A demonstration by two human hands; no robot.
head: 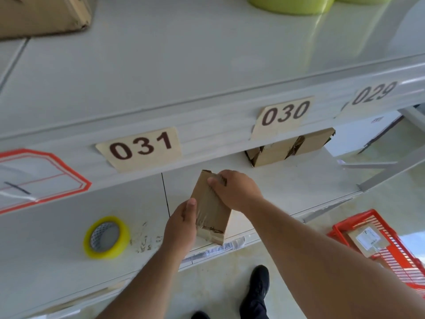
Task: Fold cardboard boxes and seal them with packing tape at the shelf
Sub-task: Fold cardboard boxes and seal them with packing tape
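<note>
Broadly, a pale grey shelf [69, 226] carries the work, and the lip of the shelf above it [207, 125] bears the number cards 031 [140, 147], 030 [284, 116] and 029 [373, 93]. Off the shelf's right end, an orange plastic basket [345, 224] sits on the floor with a labelled parcel [368, 240] inside it. Further back on the shelf, under the 030 card, lies a torn cardboard box [271, 155]. The small cardboard box [210, 206] being sealed stands tilted near the shelf's front edge, about midway along, with clear tape wrinkled along its upper face. The left hand [179, 229] grips the box's lower left side, thumb laid across the taped face. The right hand [234, 189] grips the box's top end, fingers curled over the far edge and thumb pressing the tape. A yellow-rimmed roll of packing tape [107, 237] lies flat on the shelf, well to the left of the box and near the front edge. Below, a dark shoe [257, 288] stands on the floor.
</note>
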